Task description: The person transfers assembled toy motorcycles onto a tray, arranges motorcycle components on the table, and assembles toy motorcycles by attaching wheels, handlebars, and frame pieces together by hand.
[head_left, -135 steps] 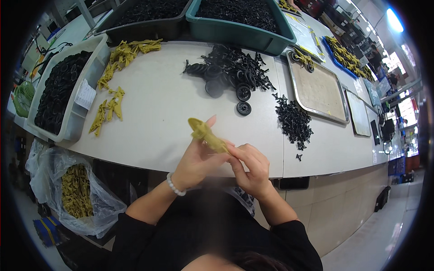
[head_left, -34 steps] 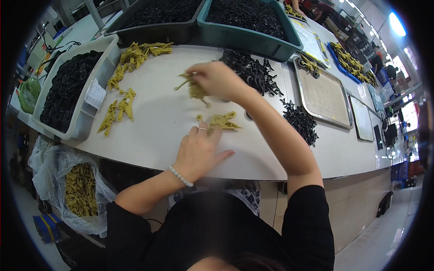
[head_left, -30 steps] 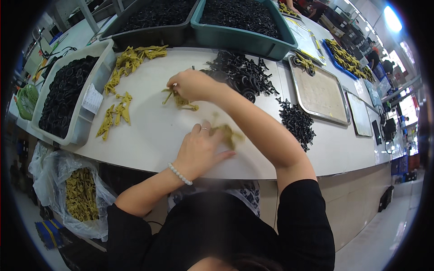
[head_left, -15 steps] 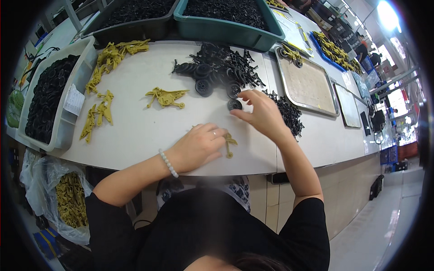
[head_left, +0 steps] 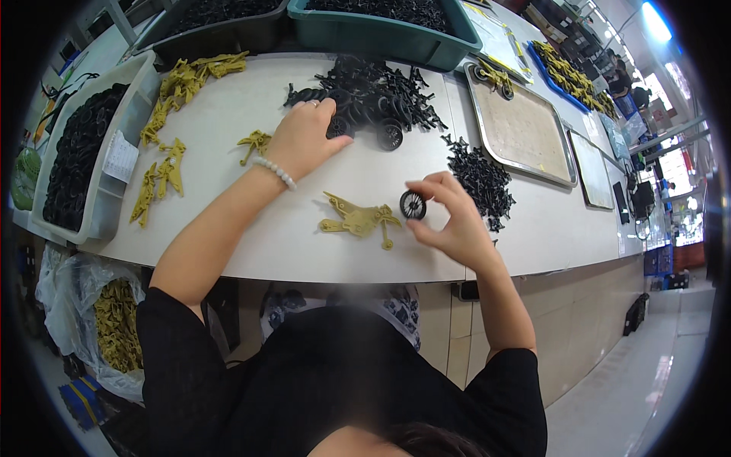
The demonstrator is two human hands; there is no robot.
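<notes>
My right hand [head_left: 455,226] pinches a small black spoked toy wheel [head_left: 413,205] upright between thumb and fingers, just above the table near its front edge. Left of that wheel lies a flat yellow plastic toy part [head_left: 358,221] with pointed ends, touched by neither hand. My left hand [head_left: 301,135] reaches over the black wheels at the back, thumb and fingers spread around one wheel [head_left: 337,126] that is partly hidden. Another black wheel [head_left: 391,135] leans to its right. A second yellow part [head_left: 255,143] is partly covered by my left forearm.
Small black parts [head_left: 415,95] are heaped behind the wheels, with more [head_left: 481,183] at right. A white bin [head_left: 126,194] of black wheels stands left, near yellow parts [head_left: 179,85]. A teal bin [head_left: 381,38] lines the back; a metal tray [head_left: 525,145] lies right.
My right hand has picked up a black wheel and brought it nearer and right. My left hand has left the yellow part and moved up to the wheels. The view has shifted slightly.
</notes>
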